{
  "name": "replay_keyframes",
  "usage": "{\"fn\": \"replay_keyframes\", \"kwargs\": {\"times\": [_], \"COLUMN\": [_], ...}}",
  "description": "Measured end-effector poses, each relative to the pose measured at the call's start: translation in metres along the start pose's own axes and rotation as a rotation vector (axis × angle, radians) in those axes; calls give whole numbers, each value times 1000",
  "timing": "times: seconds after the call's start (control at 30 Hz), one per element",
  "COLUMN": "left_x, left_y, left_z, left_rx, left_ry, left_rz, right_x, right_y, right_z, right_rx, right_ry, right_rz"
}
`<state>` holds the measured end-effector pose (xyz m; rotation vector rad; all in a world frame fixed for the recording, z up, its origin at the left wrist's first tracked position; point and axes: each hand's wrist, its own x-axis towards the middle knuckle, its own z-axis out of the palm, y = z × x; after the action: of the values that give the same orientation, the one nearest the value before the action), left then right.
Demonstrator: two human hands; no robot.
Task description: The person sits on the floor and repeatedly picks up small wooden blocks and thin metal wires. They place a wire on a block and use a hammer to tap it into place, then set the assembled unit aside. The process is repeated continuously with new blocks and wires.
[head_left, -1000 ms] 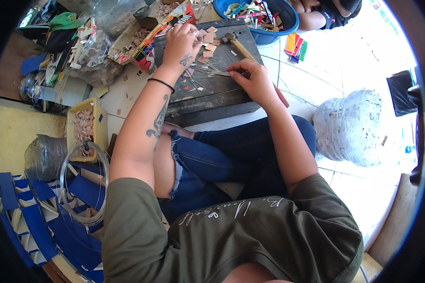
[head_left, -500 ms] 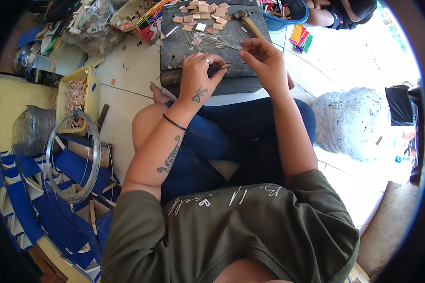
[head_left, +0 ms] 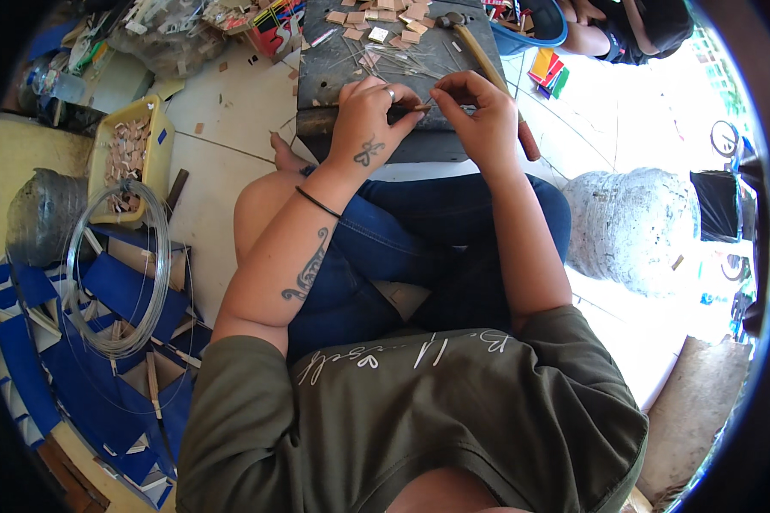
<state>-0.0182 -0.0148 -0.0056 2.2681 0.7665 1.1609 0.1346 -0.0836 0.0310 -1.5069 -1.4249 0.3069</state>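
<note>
Over the near edge of a dark block-like work surface [head_left: 325, 91], my left hand [head_left: 368, 121] pinches a small flat wooden piece [head_left: 423, 109] between thumb and forefinger. My right hand [head_left: 482, 118] is closed just beside it, thumb and forefinger pinched on what looks like a thin wire [head_left: 431, 100], barely visible, whose tip is at the wooden piece. Beyond my hands, several cut thin wires [head_left: 393, 60] lie scattered on the block. Farther back is a loose pile of small wooden squares [head_left: 385, 15]. A hammer [head_left: 481, 56] lies along the block's right side.
Left on the floor stand a yellow basket [head_left: 164, 141] of wooden pieces, a wire coil [head_left: 158, 282] and blue folded pieces [head_left: 137, 295]. A blue basin [head_left: 530, 41] sits at the far right, beside another person [head_left: 586, 34]. A plastic-wrapped bundle [head_left: 631, 227] is at right.
My right hand has come down and left from near the loose wires to the wooden piece in my left hand. The left hand has shifted slightly right, still pinching it.
</note>
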Motion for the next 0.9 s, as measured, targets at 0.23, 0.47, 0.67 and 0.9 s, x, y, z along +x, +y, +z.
{"fn": "replay_keyframes", "kwargs": {"times": [0.23,0.47,0.67,0.9], "left_x": [0,-1,5,11], "left_y": [-2,-2,4,5], "left_z": [1,1,3,5], "left_rx": [24,22,-49,-243], "left_ry": [-8,-9,-1,-39], "left_rz": [11,4,-19,-77], "right_x": [1,7,14,11], "right_y": [-1,-6,-12,8], "right_z": [0,-2,-3,-21], "right_rx": [-20,-89,-151,-285], "right_ry": [-14,-94,-153,-29], "right_rz": [-33,-114,-129,-153]}}
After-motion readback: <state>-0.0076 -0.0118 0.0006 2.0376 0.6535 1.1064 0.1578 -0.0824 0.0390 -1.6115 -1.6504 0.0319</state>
